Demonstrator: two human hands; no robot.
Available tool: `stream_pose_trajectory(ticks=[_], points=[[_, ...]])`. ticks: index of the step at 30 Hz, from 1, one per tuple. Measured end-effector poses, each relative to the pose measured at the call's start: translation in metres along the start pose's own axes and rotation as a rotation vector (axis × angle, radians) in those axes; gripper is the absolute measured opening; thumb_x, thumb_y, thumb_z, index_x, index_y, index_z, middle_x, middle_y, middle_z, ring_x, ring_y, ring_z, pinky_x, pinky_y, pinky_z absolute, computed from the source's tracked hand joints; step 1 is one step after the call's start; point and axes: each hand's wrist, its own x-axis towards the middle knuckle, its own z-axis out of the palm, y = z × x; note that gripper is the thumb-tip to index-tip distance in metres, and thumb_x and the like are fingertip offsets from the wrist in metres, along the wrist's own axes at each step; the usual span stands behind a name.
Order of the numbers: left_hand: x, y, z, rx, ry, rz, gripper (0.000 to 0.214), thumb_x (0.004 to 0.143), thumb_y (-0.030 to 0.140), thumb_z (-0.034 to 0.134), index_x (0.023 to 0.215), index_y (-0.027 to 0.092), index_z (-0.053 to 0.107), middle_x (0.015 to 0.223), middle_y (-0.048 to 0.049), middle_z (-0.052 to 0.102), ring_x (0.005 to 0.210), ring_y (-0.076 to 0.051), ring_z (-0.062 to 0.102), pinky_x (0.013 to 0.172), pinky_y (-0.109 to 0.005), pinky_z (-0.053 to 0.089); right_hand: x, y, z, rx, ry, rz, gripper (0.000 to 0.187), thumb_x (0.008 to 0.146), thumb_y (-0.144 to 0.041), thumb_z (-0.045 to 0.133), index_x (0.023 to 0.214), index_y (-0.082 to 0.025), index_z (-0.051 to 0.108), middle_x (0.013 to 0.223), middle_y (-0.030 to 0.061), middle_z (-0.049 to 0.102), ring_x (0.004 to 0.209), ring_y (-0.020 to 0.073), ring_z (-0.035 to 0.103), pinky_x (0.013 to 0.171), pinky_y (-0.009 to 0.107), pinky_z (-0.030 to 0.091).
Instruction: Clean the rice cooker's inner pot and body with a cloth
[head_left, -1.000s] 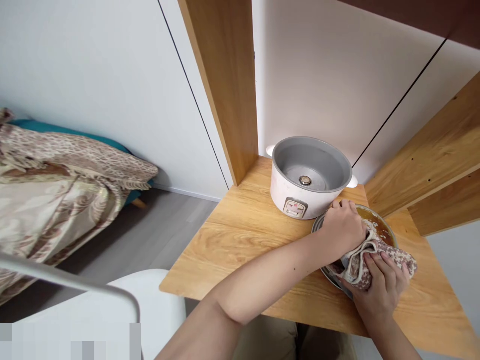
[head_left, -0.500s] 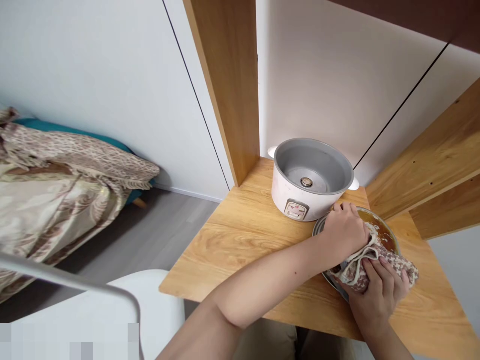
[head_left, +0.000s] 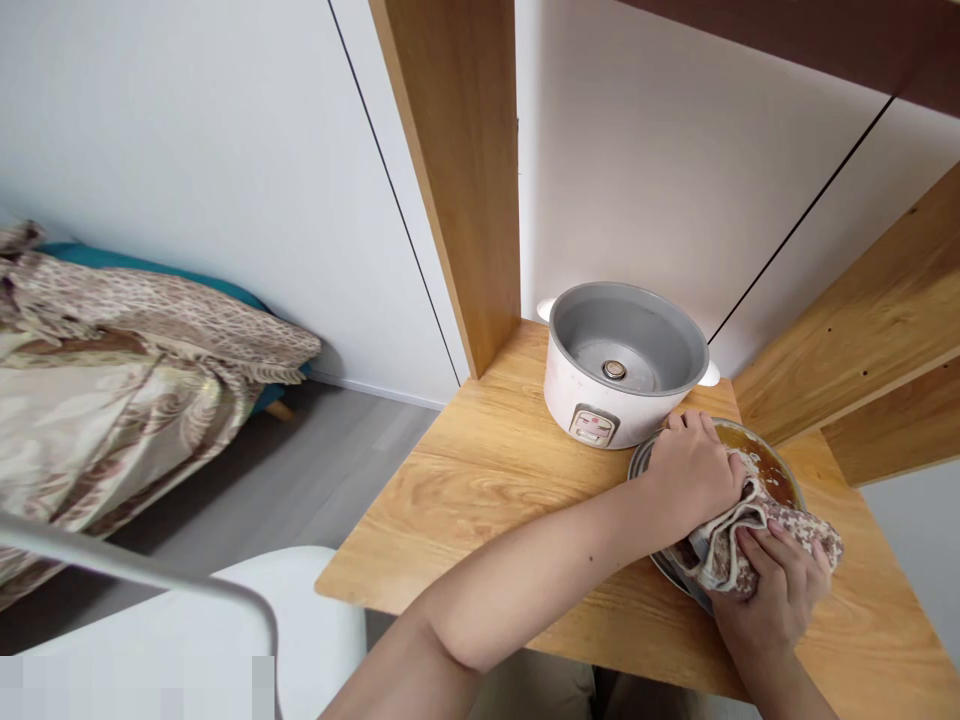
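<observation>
A round, metal-rimmed lid (head_left: pixel 776 465) with a glossy amber-brown surface rests on the table at the right. Pale specks or reflections show on it. My left hand (head_left: pixel 694 475) reaches across and is curled over its left side, fingers at the far rim; the underside of the grip is hidden. Bunched in my right hand (head_left: pixel 780 580) is a brown and cream patterned cloth (head_left: pixel 731 550), pressed against the lid's near part. The left hand's edge touches the cloth. Right behind stands a white rice cooker (head_left: pixel 570 380), uncovered, with a grey interior and a round metal button at its bottom.
The wooden table (head_left: pixel 450 480) has upright wooden boards (head_left: pixel 457 180) at the back and right, against a white wall. At lower left are a white chair (head_left: pixel 315 590) and a grey tube (head_left: pixel 135 560). A bed with a patterned cover (head_left: pixel 112 400) stands farther left.
The cloth and my right hand have shifted slightly right and down, and the cloth's folds have changed. My left hand keeps its place on the lid. The whole view has drifted slightly.
</observation>
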Motion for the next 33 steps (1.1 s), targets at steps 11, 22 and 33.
stream_pose_trajectory(ticks=[11,22,33], points=[[0.000,0.000,-0.006,-0.055,-0.087,-0.035,0.049,0.105,0.039,0.048,0.126,0.000,0.069,0.115,-0.0244,0.074,0.108,-0.032,0.071,0.088,-0.039,0.055,-0.009,0.012,-0.004,-0.013,-0.055,-0.042,0.030,0.094,-0.041,0.075,0.112,-0.019,0.067,0.106,0.0123,0.070,0.114,0.0343,0.066,0.119,0.067,0.037],[0.000,0.001,0.000,-0.023,-0.053,-0.033,0.044,0.105,0.035,0.048,0.121,0.000,0.070,0.110,-0.0233,0.074,0.103,-0.031,0.071,0.082,-0.037,0.055,-0.005,-0.004,0.001,-0.095,-0.027,-0.010,0.044,0.092,-0.052,0.077,0.117,-0.017,0.069,0.107,0.0145,0.073,0.111,0.0361,0.068,0.116,0.068,0.039],[0.000,0.001,0.003,0.015,-0.006,-0.030,0.045,0.105,0.037,0.050,0.119,0.001,0.071,0.107,-0.0228,0.074,0.102,-0.030,0.071,0.084,-0.038,0.055,-0.001,-0.005,0.001,-0.065,-0.021,0.017,0.034,0.094,-0.050,0.076,0.110,-0.020,0.069,0.102,0.0099,0.073,0.106,0.0323,0.069,0.115,0.065,0.040]])
